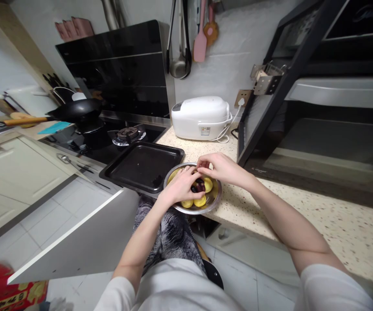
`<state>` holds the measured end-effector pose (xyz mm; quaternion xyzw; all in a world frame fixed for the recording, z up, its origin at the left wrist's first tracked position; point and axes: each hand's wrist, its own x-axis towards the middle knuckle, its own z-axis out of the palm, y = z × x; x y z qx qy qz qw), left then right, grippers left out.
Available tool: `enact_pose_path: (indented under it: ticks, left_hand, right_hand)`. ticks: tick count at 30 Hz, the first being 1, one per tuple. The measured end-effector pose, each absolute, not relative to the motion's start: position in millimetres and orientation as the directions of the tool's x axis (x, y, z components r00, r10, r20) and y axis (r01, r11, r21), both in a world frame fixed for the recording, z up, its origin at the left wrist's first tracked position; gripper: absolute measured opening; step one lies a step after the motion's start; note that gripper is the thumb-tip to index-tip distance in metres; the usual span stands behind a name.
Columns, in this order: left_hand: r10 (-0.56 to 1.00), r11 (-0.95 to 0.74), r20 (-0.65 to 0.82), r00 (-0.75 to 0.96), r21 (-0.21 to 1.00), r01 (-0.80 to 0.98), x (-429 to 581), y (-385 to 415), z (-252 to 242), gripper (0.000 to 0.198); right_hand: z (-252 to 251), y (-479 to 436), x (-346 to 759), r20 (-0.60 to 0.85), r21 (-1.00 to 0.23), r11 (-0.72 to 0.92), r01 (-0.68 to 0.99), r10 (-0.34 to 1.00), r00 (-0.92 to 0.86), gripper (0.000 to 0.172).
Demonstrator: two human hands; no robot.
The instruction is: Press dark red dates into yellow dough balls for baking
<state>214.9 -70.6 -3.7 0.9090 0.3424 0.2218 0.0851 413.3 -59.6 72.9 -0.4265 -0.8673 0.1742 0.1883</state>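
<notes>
A round metal bowl (219,199) on the counter holds several yellow round pieces (199,201) and a few dark purple, glossy oval pieces (200,187). My left hand (183,185) reaches over the bowl's left side, thumb apart from the fingers, with the dark pieces showing in the gap. It seems to rest on the contents. Above the bowl's far right side, my right hand (218,167) is bent down with its fingertips pinched together. Whatever they grip is hidden. The fingertips of both hands nearly meet.
A black baking tray (144,166) lies left of the bowl, overlapping the hob edge. Behind stands a white rice cooker (201,119). A black oven (329,142) rises at right. A wok (76,110) sits on the hob. An open cabinet door (76,237) juts out at lower left.
</notes>
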Motion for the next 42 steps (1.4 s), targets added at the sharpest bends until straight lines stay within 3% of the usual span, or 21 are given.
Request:
enact_pose_path:
  ticks: [13, 19, 25, 32, 42]
  left_hand:
    - [0.6, -0.799, 0.304, 0.74, 0.265, 0.539, 217.9, -59.9, 0.2, 0.042]
    - [0.58, -0.815, 0.238, 0.779, 0.183, 0.55, 220.8, -56.1, 1.9, 0.038]
    - [0.627, -0.779, 0.296, 0.721, 0.211, 0.591, 223.8, -48.5, 3.2, 0.026]
    - [0.56, -0.826, 0.245, 0.792, 0.094, 0.555, 221.8, -51.3, 6.9, 0.039]
    - [0.541, -0.84, 0.349, 0.765, 0.257, 0.478, 211.0, -56.7, 0.5, 0.024]
  right_hand:
    - [74.1, -57.7, 414.9, 0.175, -0.467, 0.573, 0.673, 0.806, -0.565, 0.014]
    - [74.8, -57.7, 414.4, 0.164, -0.463, 0.558, 0.689, 0.818, -0.552, 0.015]
    - [76.1, -56.9, 416.3, 0.203, -0.464, 0.568, 0.68, 0.815, -0.542, 0.016]
    - [77.5, -56.3, 417.6, 0.201, -0.472, 0.554, 0.686, 0.825, -0.528, 0.015]
    - [75.1, -53.8, 418.8, 0.211, -0.477, 0.563, 0.675, 0.819, -0.533, 0.014]
